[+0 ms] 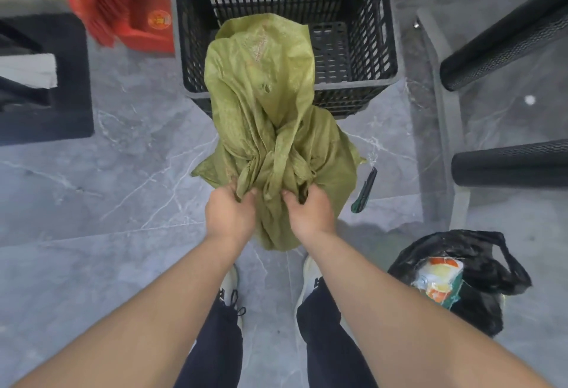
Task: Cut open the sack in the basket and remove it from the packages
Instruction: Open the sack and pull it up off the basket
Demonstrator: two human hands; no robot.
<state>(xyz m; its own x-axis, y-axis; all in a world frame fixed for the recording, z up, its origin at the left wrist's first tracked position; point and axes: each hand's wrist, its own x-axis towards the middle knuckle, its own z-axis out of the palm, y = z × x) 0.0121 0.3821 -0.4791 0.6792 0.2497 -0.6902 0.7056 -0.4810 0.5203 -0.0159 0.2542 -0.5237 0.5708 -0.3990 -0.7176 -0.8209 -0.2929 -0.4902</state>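
While the green sack (264, 102) is draped over the front rim of the black slatted basket (347, 98), its crinkly woven folds are gripped by the left hand (229, 214) and right hand (310, 212), fingers curled in tight, probably so it can be dragged clear. A slim cutter (365, 191) is seen lying on the marbled floor (123, 172).

Olive-green sack (264, 117) – black slatted basket (353, 34). Grey floor (107, 218) veined white. Red dustpan (123, 3), green-handled knife (364, 192), black bag (479, 264) – orange-and-white packet (439, 280) inside.
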